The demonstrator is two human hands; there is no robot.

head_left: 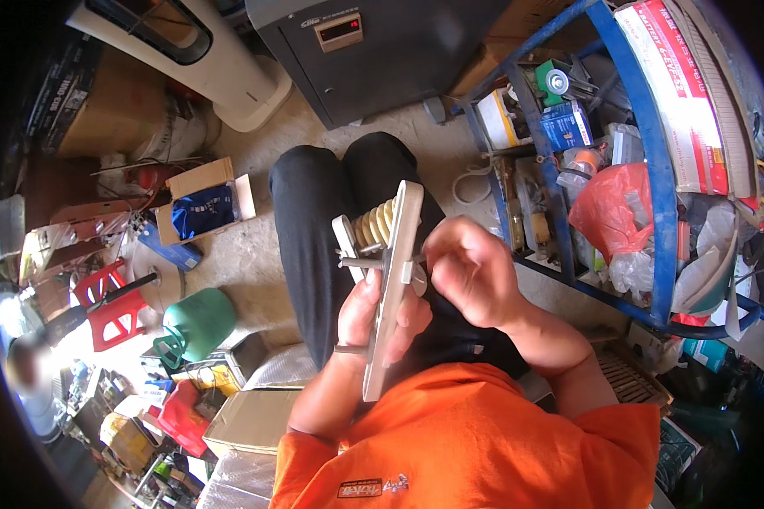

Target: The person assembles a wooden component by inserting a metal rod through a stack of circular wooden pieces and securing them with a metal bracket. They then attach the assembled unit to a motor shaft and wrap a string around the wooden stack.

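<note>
My left hand (369, 318) is wrapped round a long, flat, pale device (387, 327) and holds it upright over my lap. Near its top, a thick yellowish coil (373, 226) sits between the long plate and a shorter pale side piece (345, 233). Below the coil, a grey metal bolt (363, 263) sticks out to the left, across the shorter piece. Close to the plate's right side is my right hand (475, 276), slightly blurred, its fingers curled in a pinch by the bolt's far end. Whatever lies between those fingertips is hidden.
A blue metal rack (654, 170) with boxes and bags stands on the right. At the far side is a dark grey cabinet (382, 59). An open carton (208, 204), a green jug (197, 327), a red stool (110, 301) and a closed cardboard box (250, 417) are on the left.
</note>
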